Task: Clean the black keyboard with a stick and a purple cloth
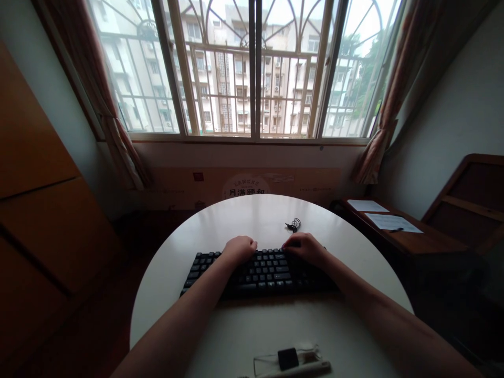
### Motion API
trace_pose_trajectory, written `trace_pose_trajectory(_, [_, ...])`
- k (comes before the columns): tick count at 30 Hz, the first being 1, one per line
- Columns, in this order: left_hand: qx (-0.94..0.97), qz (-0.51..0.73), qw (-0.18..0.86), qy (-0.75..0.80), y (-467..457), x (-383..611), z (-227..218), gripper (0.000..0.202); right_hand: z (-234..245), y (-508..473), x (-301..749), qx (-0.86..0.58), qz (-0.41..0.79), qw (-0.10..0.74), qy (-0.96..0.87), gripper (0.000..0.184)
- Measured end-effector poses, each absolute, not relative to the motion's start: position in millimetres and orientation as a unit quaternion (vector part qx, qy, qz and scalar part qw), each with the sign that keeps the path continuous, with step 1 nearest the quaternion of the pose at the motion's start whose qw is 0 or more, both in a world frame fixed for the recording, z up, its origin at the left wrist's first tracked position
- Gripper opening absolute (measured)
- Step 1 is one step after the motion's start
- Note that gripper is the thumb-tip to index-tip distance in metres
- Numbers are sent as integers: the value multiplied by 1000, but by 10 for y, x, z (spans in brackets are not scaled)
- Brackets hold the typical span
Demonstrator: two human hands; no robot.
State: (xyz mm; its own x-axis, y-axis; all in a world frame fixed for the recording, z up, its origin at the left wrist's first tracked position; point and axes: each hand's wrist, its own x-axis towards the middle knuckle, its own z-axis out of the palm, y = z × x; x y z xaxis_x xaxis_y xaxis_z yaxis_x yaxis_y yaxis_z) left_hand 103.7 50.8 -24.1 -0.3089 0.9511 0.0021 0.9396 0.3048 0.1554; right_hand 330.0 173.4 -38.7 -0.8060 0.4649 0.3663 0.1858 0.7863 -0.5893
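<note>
A black keyboard (263, 270) lies across the middle of a round white table (220, 336). My left hand (239, 249) rests on the keyboard's upper row left of centre, fingers curled down onto the keys. My right hand (304, 247) sits at the keyboard's far edge right of centre, fingers bent and pressed together against it. What the fingertips of either hand pinch, if anything, is hidden. A small coiled black cable (293, 225) lies on the table just beyond my right hand.
Near the table's front edge lie a small black block (287, 358) and a white tool (299, 366). A low wooden side table (397, 236) with papers (391, 222) stands right. A wooden cabinet (39, 210) fills the left. A barred window (252, 68) is ahead.
</note>
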Motion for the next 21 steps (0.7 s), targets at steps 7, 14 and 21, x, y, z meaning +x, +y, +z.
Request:
trace_pose_trajectory(7, [586,61,47,807,502,1039,-240,44,-360,1689,3324,-191,204,202,-939,26])
trace_pose_trajectory(14, [584,62,44,808,516,1020,-264,43,-301,1602,3244,-252,159,139,-944,24])
trace_pose_trajectory(21, [582,63,44,810,521,1013,-269,43,-350,1579,3103,-342,119,117,-925,24])
